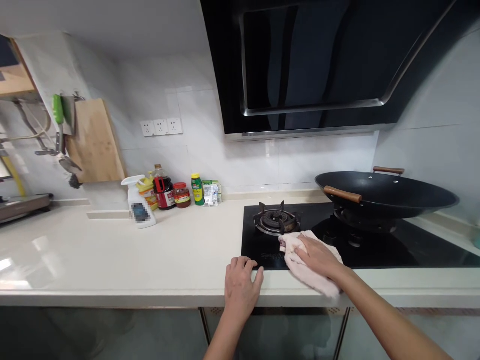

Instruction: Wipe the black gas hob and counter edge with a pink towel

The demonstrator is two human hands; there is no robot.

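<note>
Well, in the head view, your right hand (318, 256) lies palm-down over the cloth (305, 272), which covers part of the stove's (257, 245) front and spills onto the tabletop (180, 250); I cannot tell whether that grip closes on it. Your left hand (240, 284) rests loose and unclenched by the stove's near-left corner, holding nothing. The cloth could snag on the burner (276, 220) if pushed farther back, its far end being so near. A sweep rightward could nudge the knobs (354, 240). The cloth's long axis runs slantwise: its far-left end points toward the burner, its near-right end toward the tabletop's front edge.
</note>
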